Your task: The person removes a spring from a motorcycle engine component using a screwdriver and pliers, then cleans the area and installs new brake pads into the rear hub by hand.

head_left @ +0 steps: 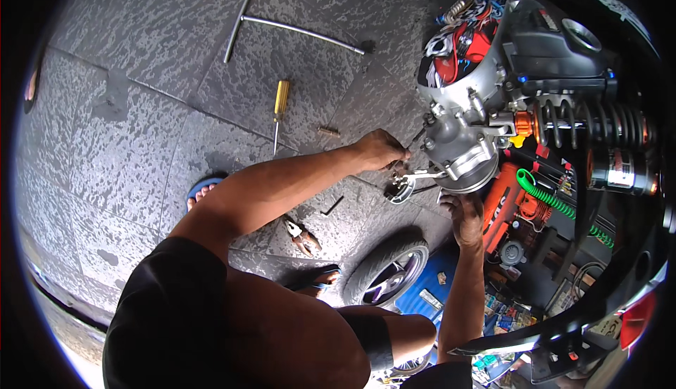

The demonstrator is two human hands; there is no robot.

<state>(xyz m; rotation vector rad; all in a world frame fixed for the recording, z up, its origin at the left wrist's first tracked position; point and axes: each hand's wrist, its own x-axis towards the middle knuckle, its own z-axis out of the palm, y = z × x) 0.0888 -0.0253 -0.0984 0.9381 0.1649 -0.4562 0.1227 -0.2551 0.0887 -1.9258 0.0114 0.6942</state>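
The person's black sleeve [169, 304] and bare knee [415, 334] are closest. Past them, the right hand [466, 218] reaches up under the round metal hub [473, 172] at the back of a motor scooter. Its grip is half curled, with the fingertips at the low edge of the hub. I cannot tell if it has hold of anything.

The left hand [380, 151] is just beside the hub, next to a silver metal arm [428, 175] that sticks out from it. Its grip is bunched up small, but the fingers hide whether something is in it.

Right of the hub is a big black spring [591, 125]. Below that, a red air tank [501, 195] sits near a curly green hose [546, 195].

On the stone floor [134, 171], a loose wheel [389, 271] leans near the person's foot. Pliers [303, 237] and a bent black hex key [332, 206] lie left of it. Farther off are a small coil spring [328, 131], a screwdriver [281, 99] with a yellow handle, and a long T-shaped wrench [301, 30].
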